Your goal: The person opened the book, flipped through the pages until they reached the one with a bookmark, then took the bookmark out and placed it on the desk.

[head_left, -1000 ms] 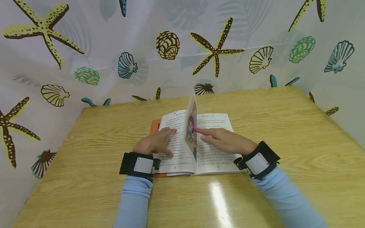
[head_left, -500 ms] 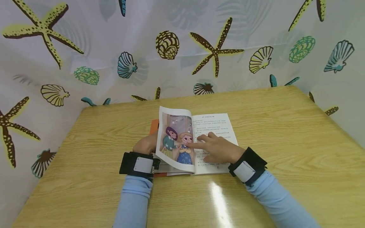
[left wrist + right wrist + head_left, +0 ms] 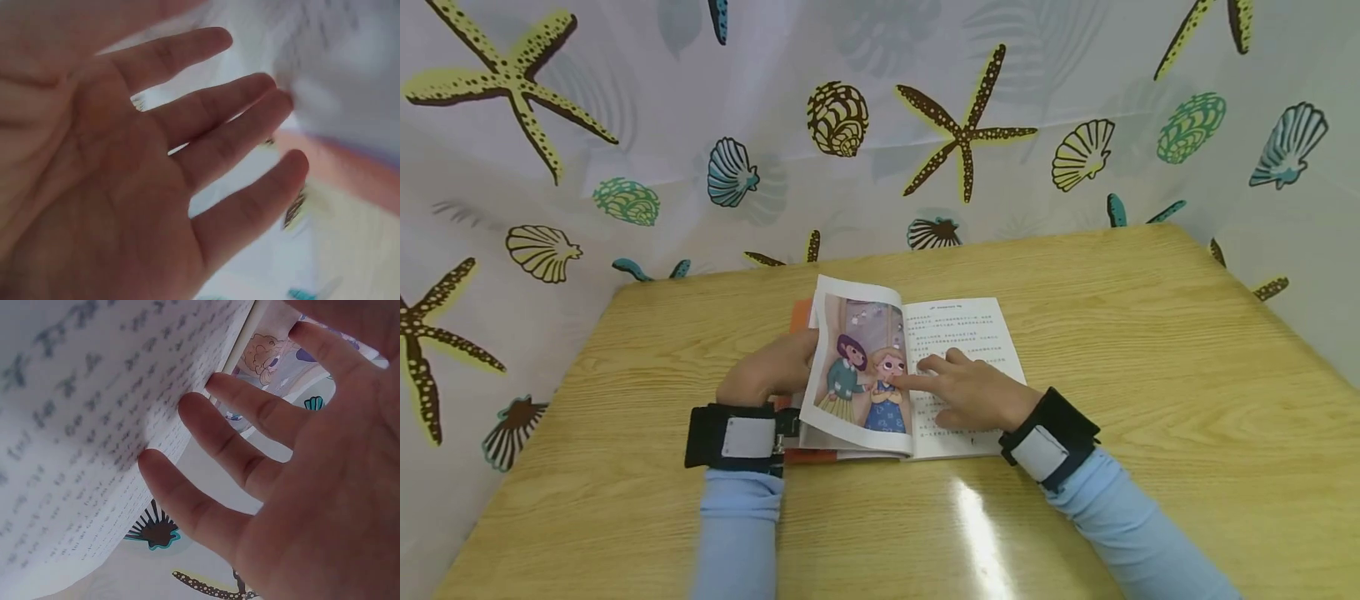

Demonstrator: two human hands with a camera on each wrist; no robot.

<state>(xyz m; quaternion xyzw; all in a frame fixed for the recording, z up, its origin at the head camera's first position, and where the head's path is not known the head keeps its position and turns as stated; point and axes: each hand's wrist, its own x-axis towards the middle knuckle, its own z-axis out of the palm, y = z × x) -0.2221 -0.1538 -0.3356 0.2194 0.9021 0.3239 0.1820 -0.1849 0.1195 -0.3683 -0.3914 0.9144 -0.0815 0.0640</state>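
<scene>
An open book (image 3: 958, 312) lies on the table, with printed text on its right page. Its left leaf carries a colour picture (image 3: 865, 367) of two figures and curls up along the outer edge. My right hand (image 3: 973, 390) rests over the book, its index finger touching the picture and the other fingers spread on the text page (image 3: 94, 425). Beside the left edge, my left hand (image 3: 767, 367) has its fingertips hidden behind the raised leaf in the head view. In the left wrist view the fingers of that hand (image 3: 150, 156) are extended and hold nothing.
An orange cover edge (image 3: 801, 315) shows under the book's left side. The wooden table (image 3: 1112, 333) extends around it. Behind stands a white cloth (image 3: 662, 100) printed with starfish and shells. Both wrists wear black straps (image 3: 1051, 437).
The picture leaf has gone from upright to lying over the left side. My right hand moved left onto the picture. My left hand has shifted a little left, its fingers now behind the leaf.
</scene>
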